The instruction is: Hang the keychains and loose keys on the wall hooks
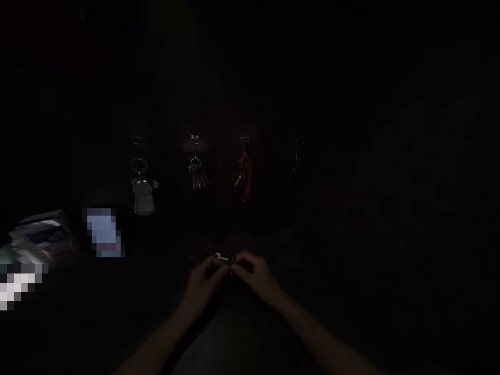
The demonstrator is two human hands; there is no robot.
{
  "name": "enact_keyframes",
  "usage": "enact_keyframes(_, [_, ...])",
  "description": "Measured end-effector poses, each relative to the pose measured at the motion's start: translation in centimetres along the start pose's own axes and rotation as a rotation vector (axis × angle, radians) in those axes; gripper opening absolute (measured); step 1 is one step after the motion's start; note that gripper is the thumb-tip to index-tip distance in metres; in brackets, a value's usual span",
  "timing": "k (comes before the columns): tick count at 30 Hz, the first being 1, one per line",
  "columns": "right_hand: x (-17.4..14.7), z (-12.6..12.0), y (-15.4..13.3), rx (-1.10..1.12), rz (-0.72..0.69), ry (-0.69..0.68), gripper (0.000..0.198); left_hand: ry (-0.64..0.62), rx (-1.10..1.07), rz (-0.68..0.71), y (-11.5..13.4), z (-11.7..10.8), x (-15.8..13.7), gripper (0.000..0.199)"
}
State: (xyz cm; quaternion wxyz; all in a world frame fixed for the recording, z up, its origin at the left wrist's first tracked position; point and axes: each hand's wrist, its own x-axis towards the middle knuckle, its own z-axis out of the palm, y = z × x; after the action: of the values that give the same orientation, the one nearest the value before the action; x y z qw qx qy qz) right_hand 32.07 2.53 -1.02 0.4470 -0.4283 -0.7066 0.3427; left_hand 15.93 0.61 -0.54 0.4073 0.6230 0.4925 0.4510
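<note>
The scene is very dark; both bare hands meet low in the middle of the view, fingertips drawn together around a small shiny metal piece (222, 257) that glints between them; the left hand (203, 281) pinches it from the left with its fingers curled in narrow, and the right hand (255, 276) closes on it from the right, fingers likewise bent tight over the same spot; what exactly the metal piece is cannot be told in this light, though it looks like a small ring or clasp; it sits just above the knuckles, in front of a dim dark surface (242, 333) on which the forearms rest or hover, and which of the two cannot be told. Above the hands, well apart from them, a row of four hooks carries hanging things: at the left a silver keyring with a pale rounded fob (143, 195); next to it a bunch of silver metal keys (197, 174); then a red strap-like key tag with a yellow bit (245, 177); at the right a dark, barely visible hanging item (297, 159). At the far left lies a heap of pale printed packets or papers (39, 237), partly blurred out.
</note>
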Motion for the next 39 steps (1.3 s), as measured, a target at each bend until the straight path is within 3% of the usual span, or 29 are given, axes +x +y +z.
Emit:
enact_keyframes(5, [0.4,-1.0,0.1,0.03,0.041,0.09,0.009,0.003,0.098,0.058,0.2,-0.9,0.1,0.026])
enact_keyframes(10, [0.7,-2.6,-0.2,0.263,0.092,0.168,0.016,0.064,0.163,0.096,-0.6,-2.1,0.8,0.023])
enact_keyframes(16, [0.8,-4.6,0.0,0.443,0.182,0.32,0.019,0.05,0.289,0.112,-2.0,-3.0,1.4,0.022])
enact_keyframes(22, [2.1,-7.2,-0.3,0.528,0.105,0.477,0.018,-0.01,0.375,0.209,-3.7,-3.2,1.8,0.021])
enact_keyframes(29, [6.2,-11.6,-4.3,0.532,-0.007,0.703,0.019,-0.003,0.4,0.221,-3.6,-3.2,1.8,0.022])
enact_keyframes(34, [9.1,-14.1,-6.6,0.467,-0.08,0.727,0.018,-0.017,0.372,0.225,-3.5,-3.3,1.7,0.023])
enact_keyframes(39, [10.7,-15.0,-6.9,0.431,-0.058,0.733,0.018,-0.013,0.368,0.229,-3.6,-3.3,1.9,0.022])
